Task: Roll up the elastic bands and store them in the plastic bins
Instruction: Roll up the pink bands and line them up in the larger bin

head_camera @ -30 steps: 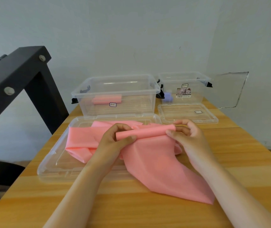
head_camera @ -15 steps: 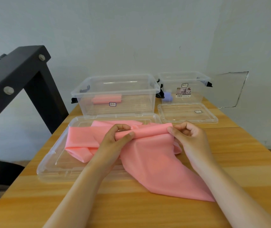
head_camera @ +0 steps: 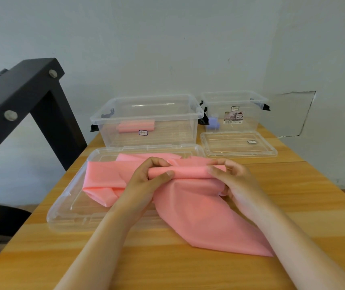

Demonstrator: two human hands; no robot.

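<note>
A pink elastic band [head_camera: 205, 214] lies across the wooden table, one end rolled into a short tube between my hands. My left hand [head_camera: 146, 183] grips the tube's left end with curled fingers and thumb. My right hand [head_camera: 234, 181] pinches the tube's right end. The loose part trails toward me and to the right, and more pink band is bunched on a clear lid [head_camera: 66, 208] at the left. Behind stands a large clear bin [head_camera: 108, 120] holding a rolled pink band [head_camera: 136, 125]. A smaller clear bin [head_camera: 257, 118] at the back right holds a purple roll [head_camera: 212, 123].
A small clear lid [head_camera: 268, 151] lies in front of the smaller bin. A black metal frame [head_camera: 22, 97] rises at the left beside the table edge. The wall is close behind the bins. Bare tabletop [head_camera: 314, 193] lies to the right of my hands.
The rolled tube has grown thicker as both hands turned it, and the loose tail has drawn slightly closer to the roll. Both hands stay in nearly the same place.
</note>
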